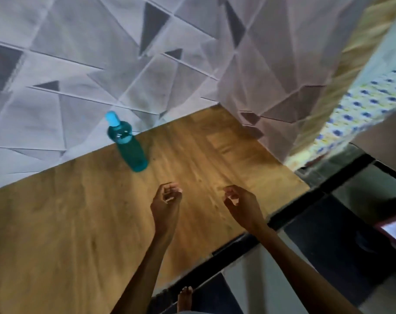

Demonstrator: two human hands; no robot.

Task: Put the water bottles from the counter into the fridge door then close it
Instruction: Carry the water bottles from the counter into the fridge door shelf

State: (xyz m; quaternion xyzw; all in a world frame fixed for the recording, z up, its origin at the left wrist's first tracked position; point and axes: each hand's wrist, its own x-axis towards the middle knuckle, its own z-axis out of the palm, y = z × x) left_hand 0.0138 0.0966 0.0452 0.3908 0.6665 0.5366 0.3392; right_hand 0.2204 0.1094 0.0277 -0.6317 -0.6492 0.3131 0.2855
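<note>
One teal water bottle (130, 147) with a light blue cap stands upright on the wooden counter (68, 223), close to the tiled wall. My left hand (166, 203) hovers over the counter, below and to the right of the bottle, fingers loosely curled and holding nothing. My right hand (243, 206) hangs beside it further right, fingers also curled and empty. Neither hand touches the bottle. The fridge is not in the frame.
A grey wall of triangle-pattern tiles (102, 64) backs the counter and turns a corner at the right. Beyond the counter's right edge lies a dark tiled floor (328, 234). A bare foot (185, 298) shows at the bottom. A patterned cloth (362, 105) hangs at right.
</note>
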